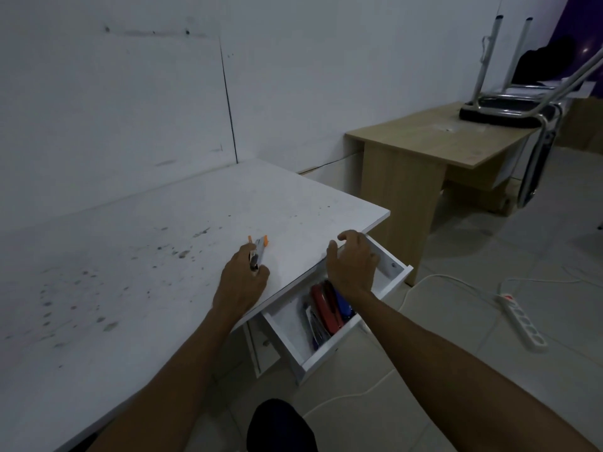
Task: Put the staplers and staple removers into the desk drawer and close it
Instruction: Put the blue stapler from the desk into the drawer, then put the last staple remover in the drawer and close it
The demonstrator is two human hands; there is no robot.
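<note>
The white desk drawer (326, 352) stands pulled out under the desk's right front edge. Inside lie a red stapler (324, 308), a blue stapler (345, 308) and other dark items I cannot make out. My left hand (243, 282) rests on the white desk top (163, 256), closed on an orange and metal staple remover (257, 247). My right hand (354, 265) hovers over the drawer's back part with fingers spread and empty, fingertips at the desk's edge.
A wooden desk (440, 141) with an upturned chair (509, 109) stands at the right rear. A white power strip (522, 321) and its cable lie on the tiled floor. The wall runs along the desk's far side.
</note>
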